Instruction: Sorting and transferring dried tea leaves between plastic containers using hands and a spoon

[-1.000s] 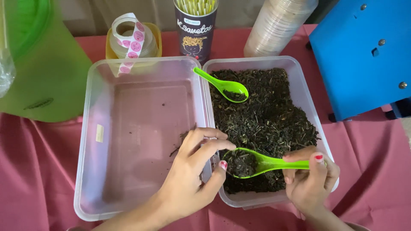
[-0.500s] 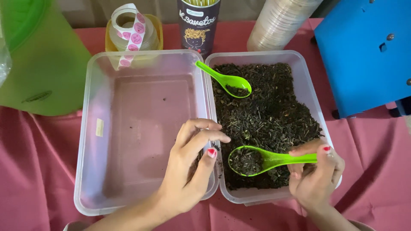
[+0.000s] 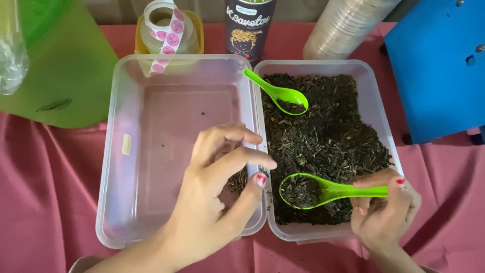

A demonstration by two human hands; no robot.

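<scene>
Pinching green spoon (image 3: 323, 191) handle, right hand (image 3: 386, 212) holds it level over dried leaves (image 3: 328, 136); left hand (image 3: 217, 192) cupped, fingers loosely apart, above clear tub (image 3: 108, 167).

Red-clothed table (image 3: 45, 177); two tubs (image 3: 108, 151).

View: one head camera, above the surface (image 3: 35, 172).
Facing: steeply down, slightly forward.
Nearness: close; the two tubs (image 3: 113, 151) fill mid-frame.
Shared: nothing, there is no second view.
</scene>
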